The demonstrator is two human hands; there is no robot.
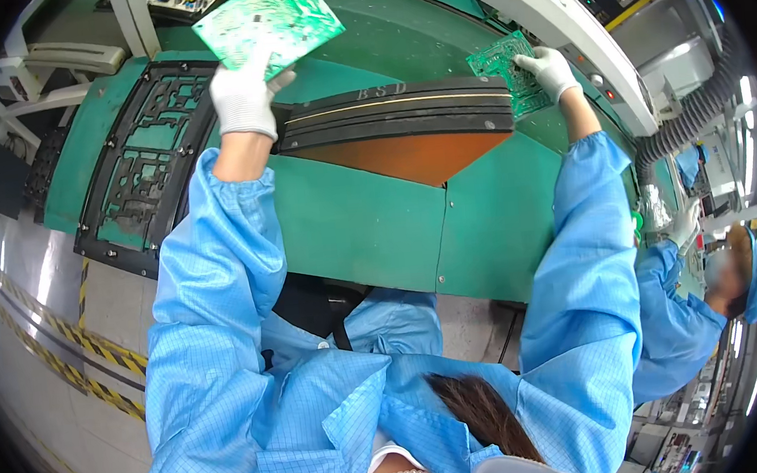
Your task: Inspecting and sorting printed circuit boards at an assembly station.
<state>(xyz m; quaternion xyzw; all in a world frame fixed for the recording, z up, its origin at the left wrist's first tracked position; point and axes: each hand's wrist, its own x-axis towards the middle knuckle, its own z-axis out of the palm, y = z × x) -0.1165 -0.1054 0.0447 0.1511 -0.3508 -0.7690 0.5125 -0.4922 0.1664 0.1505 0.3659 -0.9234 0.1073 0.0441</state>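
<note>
Holding up a large green printed circuit board (268, 18), the white-gloved left hand (243, 96) pinches its lower edge; the white-gloved right hand (548, 69) grips a smaller green circuit board (508, 71) resting beside the black ridged conveyor plate (395, 111) on the green machine bed (369, 228).

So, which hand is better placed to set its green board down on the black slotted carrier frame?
Probably the left hand. It holds the large green board just above the black carrier frame. The right hand grips a smaller green board beyond the black stacked plates, farther away.
</note>
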